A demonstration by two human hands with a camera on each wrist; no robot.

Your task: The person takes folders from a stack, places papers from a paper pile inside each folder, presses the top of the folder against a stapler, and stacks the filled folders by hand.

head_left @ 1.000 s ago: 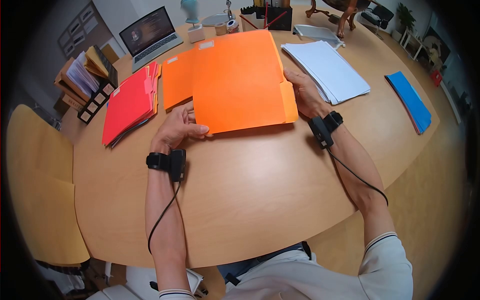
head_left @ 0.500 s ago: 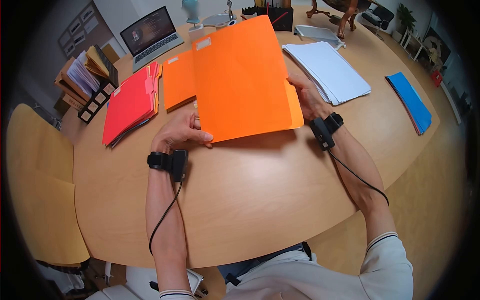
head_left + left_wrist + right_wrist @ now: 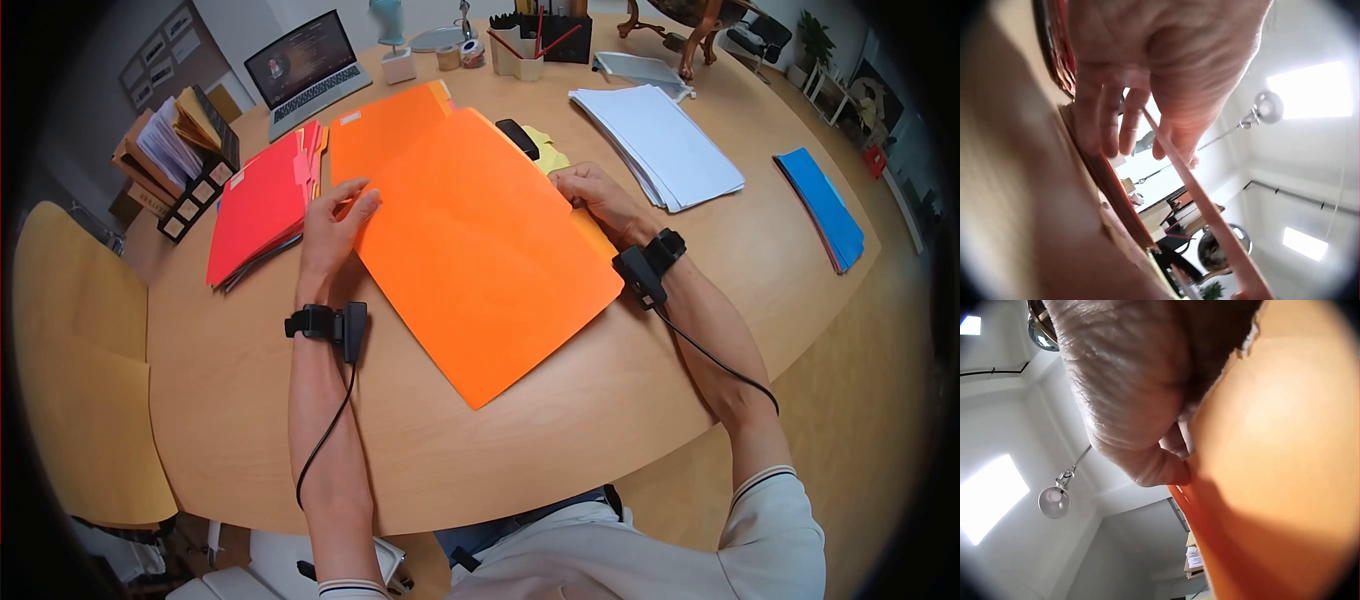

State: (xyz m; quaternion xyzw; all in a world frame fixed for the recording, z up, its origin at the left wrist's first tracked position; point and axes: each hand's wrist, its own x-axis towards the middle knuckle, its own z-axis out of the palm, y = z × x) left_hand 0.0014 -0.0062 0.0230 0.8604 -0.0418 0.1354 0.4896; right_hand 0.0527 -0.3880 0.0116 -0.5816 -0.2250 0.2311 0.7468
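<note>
A large orange file folder (image 3: 490, 260) is held tilted above the table, one corner toward the person. My right hand (image 3: 605, 200) pinches its right edge; in the right wrist view the thumb (image 3: 1160, 469) presses at that edge. At the folder's upper left edge is my left hand (image 3: 335, 225), its fingers (image 3: 1110, 122) fairly straight and apart from the thumb. In the left wrist view the folder, seen edge-on (image 3: 1204, 200), runs between them. Behind it lies a stack of orange folders (image 3: 380, 120), partly covered.
Red folders (image 3: 260, 195) lie at left, beside a file rack (image 3: 195, 200). A laptop (image 3: 310, 75) stands behind. White paper (image 3: 660, 145) and blue folders (image 3: 820, 205) are at right. A black object (image 3: 517, 138) and yellow paper (image 3: 545, 148) show behind the held folder.
The folder has turned, its lower corner swinging toward the person and its top coming down. My left hand has moved from its lower left corner up along the edge; my right hand stays at the right edge.
</note>
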